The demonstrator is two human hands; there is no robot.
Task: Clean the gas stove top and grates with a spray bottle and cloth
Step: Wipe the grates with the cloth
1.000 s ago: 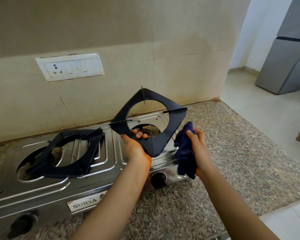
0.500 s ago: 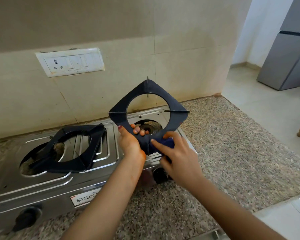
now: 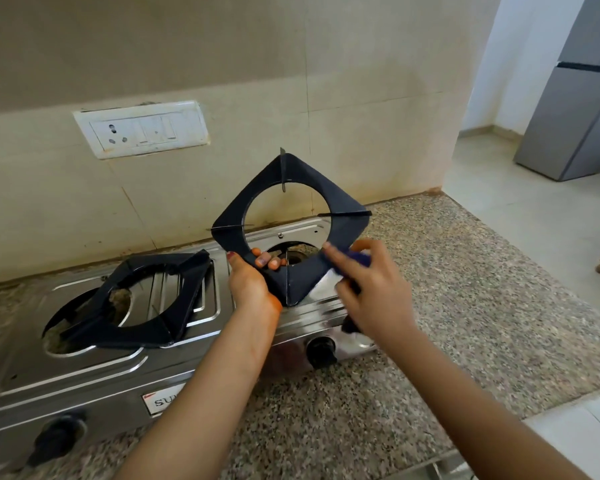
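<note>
A: Lifted grate (image 3: 293,233) held up on edge over the right burner (image 3: 293,254), clear of the stove top (image 3: 187,327). Gripped at its lower left side by the left hand (image 3: 248,284), thumb on the near face, fingertips (image 3: 269,261) curled through the round opening.

B: And the right hand (image 3: 368,289)? Closed round the dark blue cloth (image 3: 359,258), bunched in the palm, forefinger stretched along the lower right arm of the frame. Pressed flat against the metal there, by the look of it.

A: Second grate (image 3: 136,303) lying askew on the left burner, untouched for now. No spray bottle anywhere in view.

B: Best done, probably, with long strokes along each arm, then into the corners where the thin ribs meet the frame. Grease likely to sit there.

A: Worth turning the piece in the left hand rather than reaching round it. Firm hold needed too, since pushing with the cloth could twist the frame out of those fingers.

B: Kept over the steel, not the granite counter (image 3: 465,306), in case of a slip.
</note>
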